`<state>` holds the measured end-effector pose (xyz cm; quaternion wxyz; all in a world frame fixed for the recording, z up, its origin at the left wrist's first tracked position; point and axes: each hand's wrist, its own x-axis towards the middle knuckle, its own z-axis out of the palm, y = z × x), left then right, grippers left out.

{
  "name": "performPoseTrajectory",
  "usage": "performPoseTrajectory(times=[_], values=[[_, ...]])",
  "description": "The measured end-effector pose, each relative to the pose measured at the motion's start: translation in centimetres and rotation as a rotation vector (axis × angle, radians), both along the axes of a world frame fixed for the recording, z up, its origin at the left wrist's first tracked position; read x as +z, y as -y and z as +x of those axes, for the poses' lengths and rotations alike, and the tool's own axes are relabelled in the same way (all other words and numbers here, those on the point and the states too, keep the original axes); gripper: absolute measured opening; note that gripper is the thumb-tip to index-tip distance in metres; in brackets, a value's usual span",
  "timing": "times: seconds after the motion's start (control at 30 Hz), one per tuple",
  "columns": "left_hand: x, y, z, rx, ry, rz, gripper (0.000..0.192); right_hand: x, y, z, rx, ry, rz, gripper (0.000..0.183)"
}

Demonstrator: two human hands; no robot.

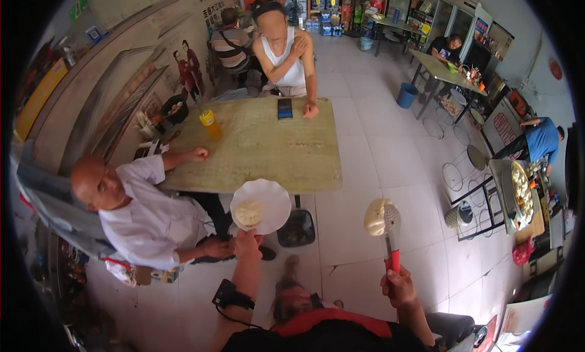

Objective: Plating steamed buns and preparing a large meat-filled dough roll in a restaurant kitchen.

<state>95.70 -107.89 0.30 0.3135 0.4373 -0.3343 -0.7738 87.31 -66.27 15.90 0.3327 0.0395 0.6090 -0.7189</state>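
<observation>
My left hand (pixel 248 242) grips the near rim of a white scalloped plate (pixel 273 205). On the plate's left part rests one steamed bun (pixel 247 213) with a pleated top. Out to the right, my right hand (pixel 399 285) is closed around the red handle of metal food tongs (pixel 392 256). A second steamed bun (pixel 375 217) is pinched between the tongs' perforated jaws, above the tiled floor and apart from the plate. The plate is held just off the near edge of a worn greenish-yellow table (pixel 256 155).
A seated person (pixel 141 210) is close to the plate's left; another person (pixel 285 55) leans on the table's far end. A bottle of orange drink (pixel 210 125) and a phone (pixel 284 109) lie within the table's edges. Right: wire-legged stools (pixel 477 157) and a tray of buns (pixel 522 192).
</observation>
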Motion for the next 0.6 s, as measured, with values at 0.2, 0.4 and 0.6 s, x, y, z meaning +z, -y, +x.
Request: performPoseTrajectory(times=[0.2, 0.4, 0.6], values=[[-6.8, 15.2, -8.4, -0.045, 0.2, -0.044, 0.023, 0.5, 13.0, -5.8, 0.098, 0.083, 0.129, 0.024], [-9.9, 24.7, -12.2, 0.045, 0.195, 0.066, 0.018, -1.6, 26.1, -12.1, 0.267, 0.094, 0.181, 0.018], [-9.0, 25.6, -14.1, -0.157, 0.331, 0.072, 0.014, -6.2, 39.5, -18.9, 0.425, 0.104, 0.256, 0.018]])
